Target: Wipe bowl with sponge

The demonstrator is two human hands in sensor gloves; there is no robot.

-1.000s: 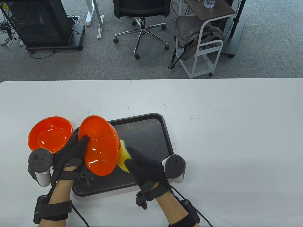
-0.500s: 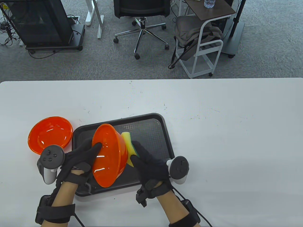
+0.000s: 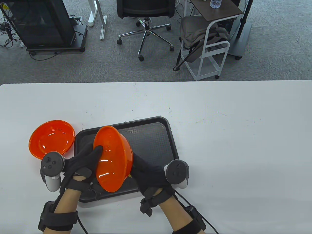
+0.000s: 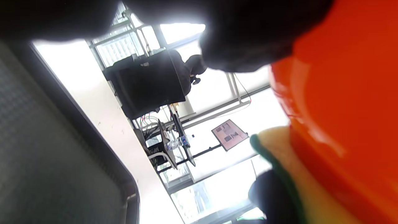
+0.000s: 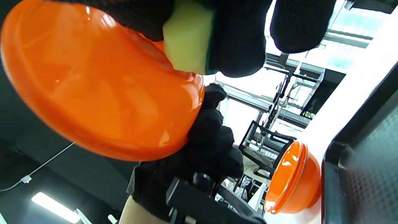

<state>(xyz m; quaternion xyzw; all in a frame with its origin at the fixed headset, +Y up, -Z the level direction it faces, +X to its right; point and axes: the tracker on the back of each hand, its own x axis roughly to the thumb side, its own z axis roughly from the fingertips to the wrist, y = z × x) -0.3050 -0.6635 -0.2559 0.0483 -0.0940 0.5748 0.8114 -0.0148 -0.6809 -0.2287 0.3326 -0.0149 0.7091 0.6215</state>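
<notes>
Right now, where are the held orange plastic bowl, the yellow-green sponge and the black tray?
Held orange plastic bowl (image 3: 113, 159): table view, inner wall.
Yellow-green sponge (image 5: 186, 43): right wrist view, yellow face.
Black tray (image 3: 156, 143): table view, bare textured floor.

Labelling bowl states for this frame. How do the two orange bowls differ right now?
1. The held bowl is off the surface, gripped by the left hand above the black tray; the second bowl rests on the white table left of the tray.
2. The held bowl is tipped on its side; the second bowl sits upright.
3. The right hand presses a sponge against the held bowl's outside; nothing touches the second bowl.

Shared: both are glossy translucent orange and look alike in shape.
</notes>
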